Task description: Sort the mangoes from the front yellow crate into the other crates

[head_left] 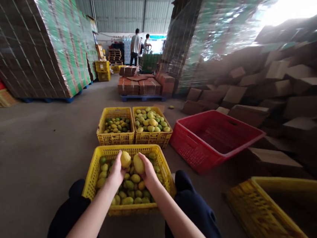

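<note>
Right in front of me stands a yellow plastic crate [130, 149], filled with green and yellowish lemons [129, 184]. Above it, my left hand [118, 172] is closed round a yellow lemon [125, 159]. Close beside it, my right hand [149, 171] grips a second yellowish lemon [138, 164], thumb on top. The two held fruits are slightly apart, over the middle of the crate. Parts of the fruit below are hidden by my hands and forearms.
Behind the crate stand a left yellow crate [116, 139] and a right yellow crate [151, 135], both holding lemons. A red crate [187, 146] sits to the right, another yellow crate [257, 214] nearer me. Cardboard boxes [231, 95] pile up at right. Two or more people [135, 44] are far back.
</note>
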`<state>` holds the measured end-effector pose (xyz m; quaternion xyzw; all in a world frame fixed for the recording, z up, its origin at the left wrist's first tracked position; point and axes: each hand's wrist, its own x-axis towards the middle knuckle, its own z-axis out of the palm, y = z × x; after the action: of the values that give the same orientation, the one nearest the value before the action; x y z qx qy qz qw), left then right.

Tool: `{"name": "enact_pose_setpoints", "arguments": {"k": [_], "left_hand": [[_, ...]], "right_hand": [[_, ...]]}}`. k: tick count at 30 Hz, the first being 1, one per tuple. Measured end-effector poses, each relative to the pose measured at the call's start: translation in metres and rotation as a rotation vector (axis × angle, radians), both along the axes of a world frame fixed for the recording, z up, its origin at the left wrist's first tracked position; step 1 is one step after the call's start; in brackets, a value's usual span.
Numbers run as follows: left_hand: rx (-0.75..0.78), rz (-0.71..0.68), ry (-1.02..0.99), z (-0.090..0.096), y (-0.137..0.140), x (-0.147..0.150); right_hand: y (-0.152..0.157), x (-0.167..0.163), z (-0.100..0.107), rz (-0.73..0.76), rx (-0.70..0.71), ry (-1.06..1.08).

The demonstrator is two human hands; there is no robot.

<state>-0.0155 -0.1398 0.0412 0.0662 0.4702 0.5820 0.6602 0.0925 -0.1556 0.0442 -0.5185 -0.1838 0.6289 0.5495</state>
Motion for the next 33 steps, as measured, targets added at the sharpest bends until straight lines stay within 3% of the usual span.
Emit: {"name": "enact_pose_setpoints", "arguments": {"k": [3,7,15,19,24,27,30,33], "left_hand": [[-0.152,0.062,-0.135,0.007,0.001,0.002],[-0.217,0.098,-0.210,0.006,0.001,0.002],[-0.116,0.043,-0.304,0.015,-0.006,0.001],[-0.039,-0.005,-0.258,0.024,-0.008,0.004],[-0.041,-0.015,-0.293,0.019,-0.009,0.003],[0.027,0.011,-0.312,0.017,-0.009,0.000],[0.000,0.035,-0.318,0.019,-0.006,-0.001],[-0.045,0.033,-0.306,0.022,-0.005,-0.001]], "right_hand": [[0.000,0.002,0.003,-0.068,0.052,-0.017],[0.002,0.004,0.004,-0.103,-0.016,0.038],[0.008,0.009,-0.008,-0.107,-0.158,0.205],[0.005,0.008,-0.002,-0.098,-0.095,0.284],[0.005,0.010,0.007,-0.060,-0.069,0.321],[0.008,0.011,0.004,-0.068,-0.078,0.269],[0.010,0.012,-0.003,-0.057,-0.094,0.251],[0.011,0.013,-0.008,-0.025,0.015,0.168]]}}
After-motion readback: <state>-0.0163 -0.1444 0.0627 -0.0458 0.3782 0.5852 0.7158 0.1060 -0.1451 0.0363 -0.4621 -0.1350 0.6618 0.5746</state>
